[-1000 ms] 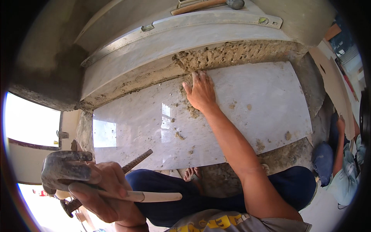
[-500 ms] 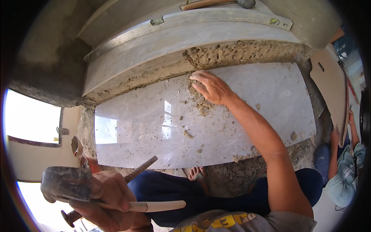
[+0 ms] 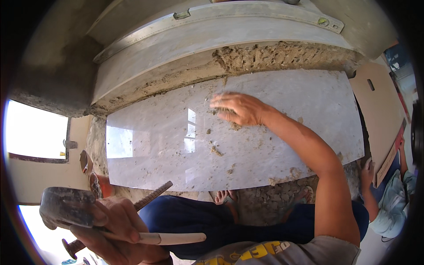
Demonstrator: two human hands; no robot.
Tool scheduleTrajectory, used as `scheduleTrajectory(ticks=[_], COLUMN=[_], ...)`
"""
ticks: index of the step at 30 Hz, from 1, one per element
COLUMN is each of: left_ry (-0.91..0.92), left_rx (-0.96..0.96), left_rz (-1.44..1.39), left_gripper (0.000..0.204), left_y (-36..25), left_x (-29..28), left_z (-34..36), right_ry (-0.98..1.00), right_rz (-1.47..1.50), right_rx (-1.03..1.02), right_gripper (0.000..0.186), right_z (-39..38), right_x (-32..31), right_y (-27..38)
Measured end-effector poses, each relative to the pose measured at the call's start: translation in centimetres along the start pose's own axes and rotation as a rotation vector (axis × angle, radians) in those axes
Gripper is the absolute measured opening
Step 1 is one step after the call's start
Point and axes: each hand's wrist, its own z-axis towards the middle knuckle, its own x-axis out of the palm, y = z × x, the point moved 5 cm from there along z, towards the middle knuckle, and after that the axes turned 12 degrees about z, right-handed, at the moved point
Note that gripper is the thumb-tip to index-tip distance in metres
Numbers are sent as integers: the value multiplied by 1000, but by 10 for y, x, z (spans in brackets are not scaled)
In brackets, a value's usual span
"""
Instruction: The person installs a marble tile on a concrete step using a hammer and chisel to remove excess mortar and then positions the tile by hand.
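Note:
My left hand [image 3: 112, 227] is closed around a dusty metal hammer [image 3: 66, 207] with a pale tubular handle [image 3: 179, 238] and a ribbed steel bar [image 3: 152, 194]. My right hand [image 3: 238, 109] is slightly blurred, fingers curved and apart over loose mortar crumbs [image 3: 235, 126] on a glossy pale stone slab [image 3: 304, 110]. Bits of grit are scattered across the slab, whose back edge runs along a rough mortar-faced step [image 3: 278, 57]. My bare forearm crosses the slab from the lower right, and my knees are bent below its front edge.
A long spirit level [image 3: 260, 12] lies on the upper step. A co-worker [image 3: 388, 207] is at the far right beside a brown board [image 3: 371, 101] and a long red tool [image 3: 399, 139]. A red bucket [image 3: 101, 185] stands left of the slab, near a bright opening [image 3: 35, 128].
My right hand has come away from the slab's back edge, slightly down toward me, over the crumbs. The co-worker's hands and the board at the right have shifted. My left hand still grips the tools.

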Motion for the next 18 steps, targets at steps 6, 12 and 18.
scheduleTrajectory(ticks=[6, 12, 18], left_ry=[86, -47, -342], left_rx=[-152, -194, -203], left_rz=[-346, -87, -85], left_gripper=[36, 36, 41], left_y=[24, 6, -1], left_x=[21, 23, 23], left_z=[0, -3, -10], right_ry=[166, 407, -518], right_rz=[103, 541, -263], right_rx=[-131, -139, 244], right_gripper=[59, 53, 63], right_z=[-76, -113, -90], right_x=[60, 83, -51], right_y=[58, 128, -9])
